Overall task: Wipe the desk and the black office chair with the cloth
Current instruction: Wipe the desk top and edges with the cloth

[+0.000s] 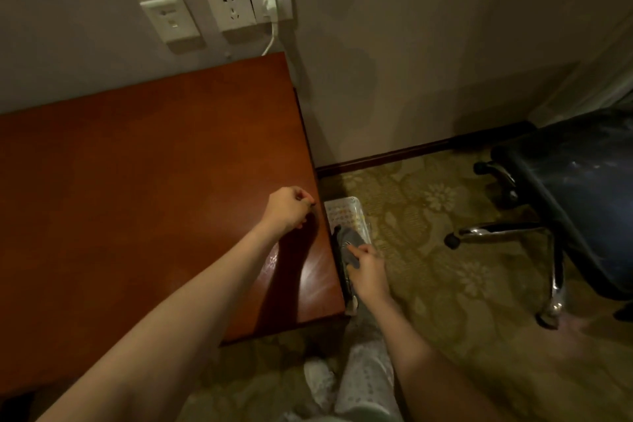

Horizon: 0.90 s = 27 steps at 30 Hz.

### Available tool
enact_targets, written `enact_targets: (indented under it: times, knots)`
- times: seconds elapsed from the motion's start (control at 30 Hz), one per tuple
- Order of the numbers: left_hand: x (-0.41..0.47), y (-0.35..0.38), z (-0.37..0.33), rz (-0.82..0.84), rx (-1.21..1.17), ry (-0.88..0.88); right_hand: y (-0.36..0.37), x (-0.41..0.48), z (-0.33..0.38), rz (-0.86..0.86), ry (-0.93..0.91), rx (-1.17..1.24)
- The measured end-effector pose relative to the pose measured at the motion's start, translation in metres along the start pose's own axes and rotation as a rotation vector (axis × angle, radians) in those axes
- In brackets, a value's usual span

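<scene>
While the right hand (pixel 366 265) pinches the grey cloth (pixel 350 240) beside the desk (pixel 137 181) edge, above a white basket (pixel 342 207) | left hand (pixel 290 210) curled over desk, apparently empty | chair (pixel 582 181) well apart | risk: loose pinch, cloth drops into basket

My left hand (pixel 289 207) is stretched out ahead, curled up into a small fist — nothing in it. My right hand (pixel 368 271) is lower and closer to me, fingers and thumb pinching the cloth (pixel 347 240).
</scene>
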<state>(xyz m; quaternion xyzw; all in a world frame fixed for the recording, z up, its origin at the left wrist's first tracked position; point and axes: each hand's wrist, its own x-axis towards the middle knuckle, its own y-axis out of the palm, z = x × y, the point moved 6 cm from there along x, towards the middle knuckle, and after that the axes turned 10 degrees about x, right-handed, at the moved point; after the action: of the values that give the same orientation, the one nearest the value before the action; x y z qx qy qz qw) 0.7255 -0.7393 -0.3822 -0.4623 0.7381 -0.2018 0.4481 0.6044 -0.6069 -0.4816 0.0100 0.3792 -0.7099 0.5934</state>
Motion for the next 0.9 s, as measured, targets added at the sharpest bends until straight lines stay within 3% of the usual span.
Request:
enact_targets:
  times: [0.27, 0.53, 0.73, 0.9]
  knots:
    - [0.047, -0.027, -0.018, -0.099, -0.012, -0.027, -0.006, 0.083, 0.057, 0.037, -0.187, -0.086]
    - [0.108, -0.042, -0.03, -0.17, -0.106, -0.129, -0.012, 0.172, 0.111, 0.033, -0.236, -0.29]
    - [0.139, -0.057, -0.037, -0.215, -0.167, -0.172, -0.011, 0.227, 0.138, 0.039, -0.179, -0.421]
    - [0.149, -0.064, -0.036, -0.226, -0.189, -0.206, -0.034, 0.266, 0.122, 0.037, 0.026, -0.56]
